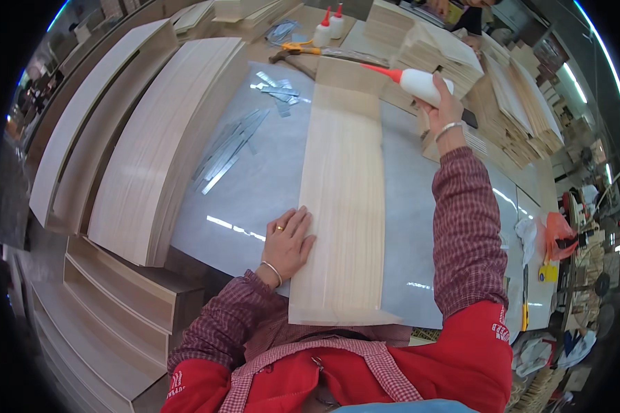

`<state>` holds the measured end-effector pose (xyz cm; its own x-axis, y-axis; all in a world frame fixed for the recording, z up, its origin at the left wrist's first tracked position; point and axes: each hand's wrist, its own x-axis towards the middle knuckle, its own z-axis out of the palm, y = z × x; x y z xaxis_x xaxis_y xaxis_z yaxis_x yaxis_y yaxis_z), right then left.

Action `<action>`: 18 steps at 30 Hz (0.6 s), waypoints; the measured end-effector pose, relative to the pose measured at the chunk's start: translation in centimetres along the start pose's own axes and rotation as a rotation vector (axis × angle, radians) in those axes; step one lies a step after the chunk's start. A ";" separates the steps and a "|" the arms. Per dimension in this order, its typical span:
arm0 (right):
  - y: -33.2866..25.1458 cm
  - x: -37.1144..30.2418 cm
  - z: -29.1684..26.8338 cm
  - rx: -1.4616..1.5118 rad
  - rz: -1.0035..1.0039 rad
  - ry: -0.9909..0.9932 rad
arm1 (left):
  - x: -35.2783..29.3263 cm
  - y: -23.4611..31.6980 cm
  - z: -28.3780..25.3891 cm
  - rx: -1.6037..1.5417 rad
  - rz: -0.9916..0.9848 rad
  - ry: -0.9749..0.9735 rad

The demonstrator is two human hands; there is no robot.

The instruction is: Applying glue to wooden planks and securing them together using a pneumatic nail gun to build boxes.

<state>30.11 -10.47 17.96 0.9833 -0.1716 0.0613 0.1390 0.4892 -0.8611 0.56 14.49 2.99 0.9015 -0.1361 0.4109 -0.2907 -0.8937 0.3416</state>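
A long pale wooden board lies lengthwise in front of me on the shiny grey table top. At its far end stands a short wooden end piece. My left hand lies with fingers stretched out against the board's left edge, near its close end. In my right hand is a white glue bottle, held sideways at the far right. Its long red nozzle points left, over the end piece. Whether the nozzle touches the wood I cannot tell.
Thin metal strips lie left of the board. Stacked boards stand farther left, with wooden trays below. Beyond are a hammer, two more glue bottles and wood stacks. Another person's hand shows at the top.
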 end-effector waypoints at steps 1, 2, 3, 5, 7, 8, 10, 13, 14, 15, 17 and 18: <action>0.7 1.2 1.0 -0.029 -0.003 0.020 | 0.1 0.0 -0.2 -0.001 -0.003 -0.006; 1.4 2.3 1.8 -0.058 -0.007 0.042 | 0.3 0.0 -0.4 -0.005 -0.003 -0.013; 2.0 3.3 2.5 -0.088 -0.014 0.066 | 0.4 0.0 -0.7 -0.008 -0.001 -0.019; 3.3 4.9 3.5 -0.121 -0.012 0.085 | 0.7 -0.1 -0.9 -0.013 -0.009 -0.030; 4.7 6.1 4.3 -0.138 -0.005 0.108 | 0.7 -0.1 -0.8 -0.022 -0.022 -0.037; 5.3 6.6 4.7 -0.146 -0.003 0.120 | 0.7 -0.1 -0.8 -0.027 -0.027 -0.040; 6.4 7.2 5.4 -0.157 0.004 0.127 | 0.8 -0.1 -0.9 -0.032 -0.039 -0.044; 8.0 7.6 6.8 -0.181 -0.011 0.140 | 0.9 -0.1 -1.3 -0.007 -0.051 -0.078; 8.4 7.7 7.1 -0.189 -0.016 0.145 | 0.9 0.0 -1.3 0.000 -0.054 -0.089; 8.8 8.1 7.2 -0.193 -0.012 0.143 | 0.9 0.0 -1.4 -0.001 -0.060 -0.091; 9.6 9.0 7.5 -0.202 -0.014 0.156 | 1.0 0.1 -1.4 0.000 -0.052 -0.096; 10.0 9.3 7.6 -0.206 -0.016 0.163 | 1.0 0.1 -1.4 0.001 -0.047 -0.098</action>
<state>41.56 -0.72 13.77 0.9467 -0.3220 0.0079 0.1111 0.3033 -0.9464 1.00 14.88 4.61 0.9412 -0.1349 0.3097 -0.2469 -0.9004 0.3581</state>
